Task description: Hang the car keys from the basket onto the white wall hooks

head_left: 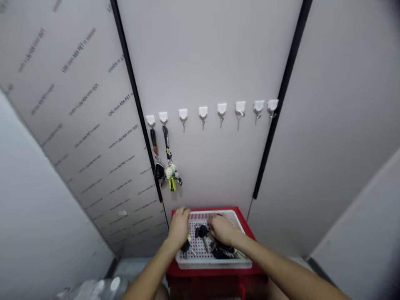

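A white perforated basket (240,263) rests on a red stool (243,221) against the wall and holds several keys and key fobs (223,251). My left hand (179,227) lies over the basket's left side with fingers curled on its far left rim. My right hand (221,229) reaches into the basket's middle, fingers bent around a black key (202,230). On the wall above, a row of white hooks (203,112) runs left to right. The two leftmost hooks carry key sets on straps: one with a black fob (159,171), one with a yellow-green charm (171,175).
The remaining hooks (240,108) hang bare. Black vertical strips (281,100) frame the wall panel. A film-covered panel with printed text (78,104) stands at left. Clear plastic bottles (100,287) lie on the floor at bottom left.
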`<move>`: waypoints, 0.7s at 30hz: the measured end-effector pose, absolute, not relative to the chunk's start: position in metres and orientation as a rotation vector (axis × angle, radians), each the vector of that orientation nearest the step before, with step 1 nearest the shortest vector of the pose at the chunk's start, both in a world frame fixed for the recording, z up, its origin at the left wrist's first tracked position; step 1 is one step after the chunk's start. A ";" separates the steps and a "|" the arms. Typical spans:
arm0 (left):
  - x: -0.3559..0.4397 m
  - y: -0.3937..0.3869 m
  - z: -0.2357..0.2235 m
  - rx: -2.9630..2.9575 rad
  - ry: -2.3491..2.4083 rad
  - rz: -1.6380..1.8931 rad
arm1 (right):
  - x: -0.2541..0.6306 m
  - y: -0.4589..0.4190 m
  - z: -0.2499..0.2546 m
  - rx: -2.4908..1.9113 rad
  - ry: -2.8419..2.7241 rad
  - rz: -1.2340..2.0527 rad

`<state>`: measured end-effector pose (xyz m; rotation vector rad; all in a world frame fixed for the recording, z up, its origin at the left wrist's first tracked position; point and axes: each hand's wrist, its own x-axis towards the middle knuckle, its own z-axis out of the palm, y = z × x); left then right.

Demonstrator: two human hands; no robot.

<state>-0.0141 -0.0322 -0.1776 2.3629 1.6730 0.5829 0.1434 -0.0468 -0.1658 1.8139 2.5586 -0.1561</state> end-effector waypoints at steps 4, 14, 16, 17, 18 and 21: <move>0.002 -0.049 -0.182 2.386 1.400 0.553 | 0.141 -0.041 -0.167 1.900 2.625 -0.259; 0.017 -0.046 -0.166 1.789 1.229 1.028 | 0.138 -0.027 -0.108 1.981 2.842 -1.251; 0.017 -0.039 -0.148 1.693 1.197 1.125 | 0.135 -0.023 -0.093 1.984 3.003 -1.405; 0.017 -0.035 -0.138 1.653 1.176 1.166 | 0.133 -0.020 -0.085 2.004 3.052 -1.483; 0.015 -0.031 -0.127 1.631 1.146 1.199 | 0.131 -0.018 -0.077 2.017 3.078 -1.555; 0.010 -0.020 -0.091 1.622 1.074 1.287 | 0.124 -0.012 -0.052 2.018 3.125 -1.672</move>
